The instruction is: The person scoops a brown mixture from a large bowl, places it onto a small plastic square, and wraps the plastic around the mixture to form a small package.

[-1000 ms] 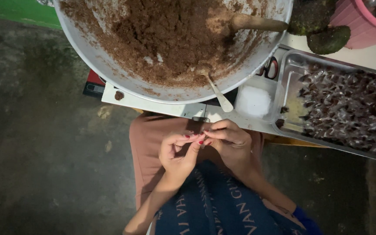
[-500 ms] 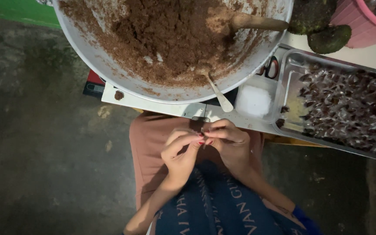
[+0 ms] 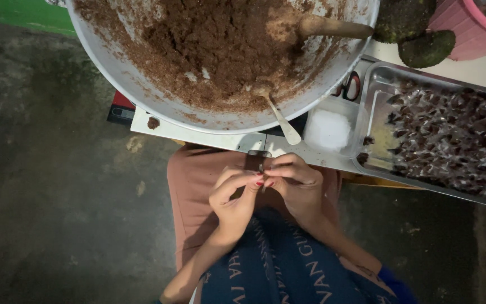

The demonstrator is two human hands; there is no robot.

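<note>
Both hands meet over my lap, just below the edge of the table. My left hand (image 3: 233, 196) and my right hand (image 3: 298, 183) pinch a small brown piece in a clear wrapper (image 3: 261, 171) between their fingertips. Right above them a large white bowl (image 3: 142, 90) holds a brown crumbly mixture (image 3: 220, 39). A small spoon (image 3: 279, 115) leans over the bowl's near rim and a wooden handle (image 3: 336, 28) lies in the mixture.
A metal tray (image 3: 369, 101) at the right holds several wrapped dark pieces (image 3: 451, 135). A small white tub (image 3: 328, 129) and red-handled scissors (image 3: 351, 87) lie between bowl and tray. Dark green lumps (image 3: 426, 48) and a pink basket (image 3: 468, 34) sit at the far right. Stained concrete floor (image 3: 57, 186) lies to the left.
The two hands have crept slightly up toward the table edge, and the fingertips have shifted on the small wrapped piece. Nothing else has moved.
</note>
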